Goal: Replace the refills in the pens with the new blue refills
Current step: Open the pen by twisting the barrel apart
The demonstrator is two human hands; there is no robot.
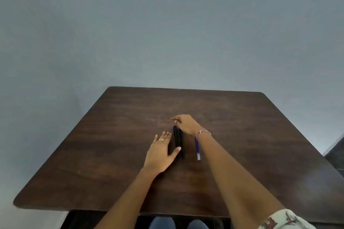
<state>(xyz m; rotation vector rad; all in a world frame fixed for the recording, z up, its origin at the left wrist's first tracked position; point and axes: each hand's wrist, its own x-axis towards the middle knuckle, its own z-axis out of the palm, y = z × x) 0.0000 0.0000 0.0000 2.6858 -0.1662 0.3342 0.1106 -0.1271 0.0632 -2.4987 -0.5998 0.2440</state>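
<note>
Far from table (242,126) edges, left hand (160,151) touches pens (178,140).

Black pens (178,140) side by side, flat; blue refill (197,148) lying just right.

One head-worn wide view looks forward and down over the table (115,135), near.

Beneath your left grip (160,151) and right grip (186,123) lies a dark wood-grain worktop (111,154) with rounded corners. Beyond both grips rises a plain grey-blue wall (167,33). Far right of the right grip you see dark floor (335,151); nearer you than both, blue-clad knees (162,223).
</note>
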